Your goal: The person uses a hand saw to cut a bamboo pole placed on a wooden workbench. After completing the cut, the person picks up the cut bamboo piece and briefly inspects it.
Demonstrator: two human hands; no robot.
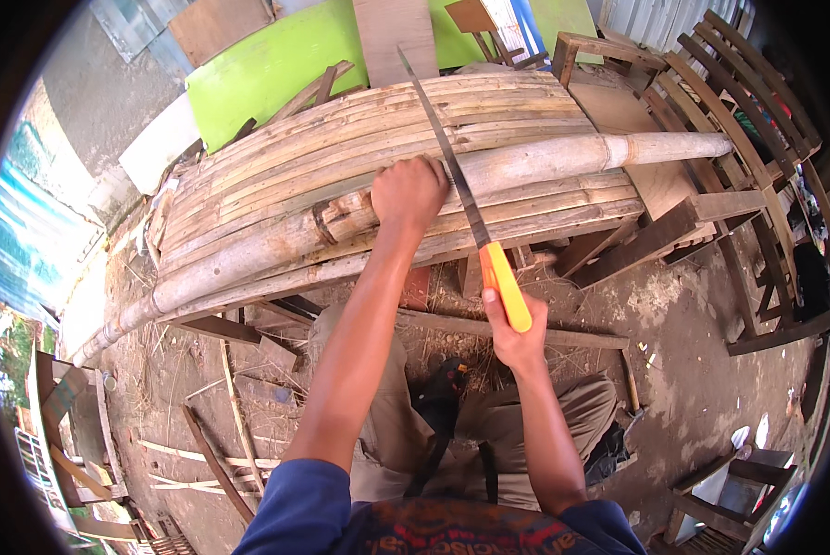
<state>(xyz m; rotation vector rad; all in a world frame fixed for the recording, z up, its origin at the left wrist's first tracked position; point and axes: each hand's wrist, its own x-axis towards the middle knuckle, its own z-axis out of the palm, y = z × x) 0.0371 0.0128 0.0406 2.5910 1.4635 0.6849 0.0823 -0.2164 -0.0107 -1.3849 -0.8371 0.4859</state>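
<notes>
head view: left hand (408, 192) fingers grip bamboo pole (545, 159); right hand (515, 335) fingers hold yellow-handled saw (470, 208)

I see a thick bamboo pole (545, 162), pale, dry and matt, its skin smooth but scuffed and cracked near the node under my left hand (408, 192). The split bamboo slats (359, 129) beneath it look the same: straw-coloured, fibrous, dull. My right hand (515, 335) holds a saw (461, 185) with a thin grey metal blade, faintly shiny, and a glossy orange-yellow plastic grip. The wooden frames (748, 102) at the right are dark, rough-sawn timber. The ground (693, 361) is bare, gritty earth littered with dry shavings. The green panel (267, 65) behind looks smooth and painted. My sleeves are blue cloth, my trousers (526, 416) khaki cloth.
</notes>
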